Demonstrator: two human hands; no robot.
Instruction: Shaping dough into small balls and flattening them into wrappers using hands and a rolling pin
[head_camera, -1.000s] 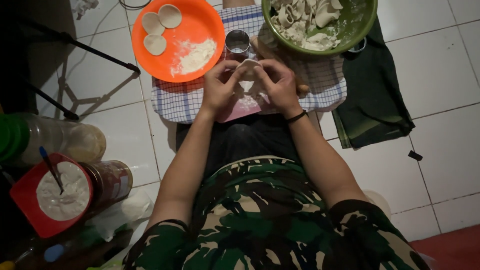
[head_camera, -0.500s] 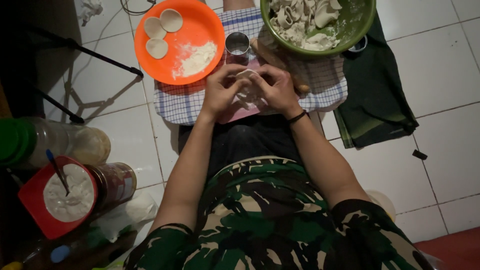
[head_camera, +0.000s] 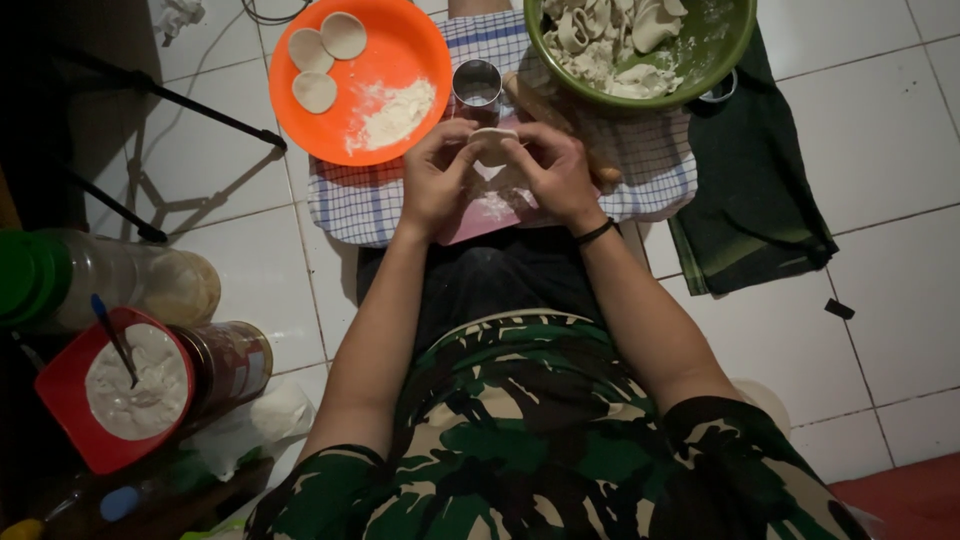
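Dough scraps fill the green bowl (head_camera: 735, 45) at one o'clock. Your left hand (head_camera: 435, 180) and right hand (head_camera: 560, 175) pinch a small dough round (head_camera: 494, 143), probably soft and tearable; support its rim lightly.

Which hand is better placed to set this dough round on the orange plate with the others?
Probably the left hand. Both hands hold the dough round, but the orange plate lies on the left hand's side, just beyond it. The right hand would have to cross over.
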